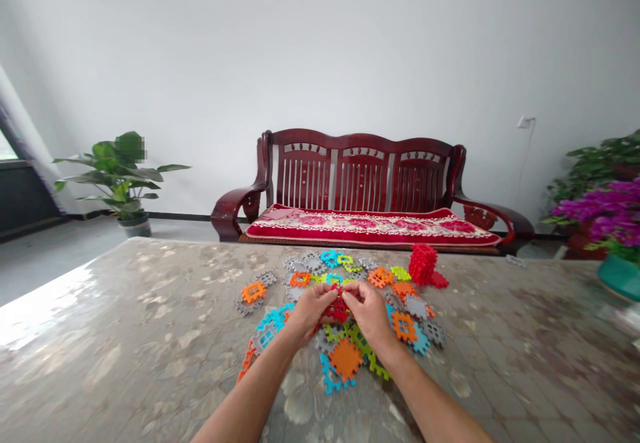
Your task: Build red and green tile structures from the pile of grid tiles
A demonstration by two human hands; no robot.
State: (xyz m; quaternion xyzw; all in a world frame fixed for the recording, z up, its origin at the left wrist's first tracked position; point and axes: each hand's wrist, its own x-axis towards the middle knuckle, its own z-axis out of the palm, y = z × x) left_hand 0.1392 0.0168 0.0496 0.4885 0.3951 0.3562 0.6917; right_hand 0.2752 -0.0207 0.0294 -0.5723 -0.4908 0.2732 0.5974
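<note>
Between my two hands, over the middle of the table, is a red interlocking building piece (339,309). My left hand (313,309) pinches it from the left, with the thumb at its top edge. From the right, my right hand (367,311) grips it too, fingertips close to the other thumb. The fingers hide part of it, so whether it is one piece or several joined is unclear. Below the hands lies an orange square piece (346,359) among green and blue ones. A red block built from such pieces (423,264) stands behind to the right.
Loose grey, blue, green and orange pieces (404,327) surround the hands on the patterned tabletop (175,336). A wooden bench (363,176) with a red cushion stands beyond the table. Purple flowers in a teal pot (620,279) are at the right; a potted plant (123,183) is at the left.
</note>
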